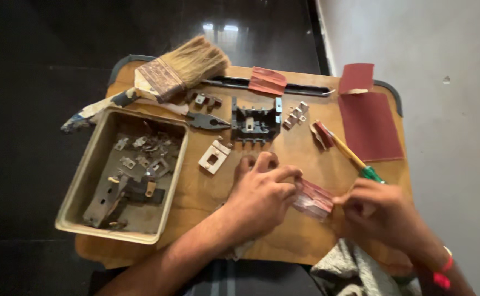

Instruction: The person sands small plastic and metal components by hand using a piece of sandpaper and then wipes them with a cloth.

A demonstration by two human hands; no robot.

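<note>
Held between both hands: a folded strip of reddish sandpaper (pixel 312 199), gritty and worn pale along its creases, low on the wooden desk (pixel 284 159) just right of middle. Long axis running from upper left to lower right, roughly level with the board. Left hand (pixel 262 194) curled over the strip's left end, grip closed on it with thumb and fingertips. Right hand (pixel 380 211) pinching the right end, grip likewise closed on the paper.

Nearby on the scuffed plywood: a flat sheet of dark red sandpaper (pixel 369 125) at right, a yellow-shafted screwdriver with a green handle (pixel 355 159) lying diagonally, a black plastic switch block (pixel 253 123), a small white ceramic piece (pixel 214 157). At left, a dented metal tray (pixel 89 164) of rusty fittings; above it, a paint-spattered bristle brush (pixel 169 74).
</note>
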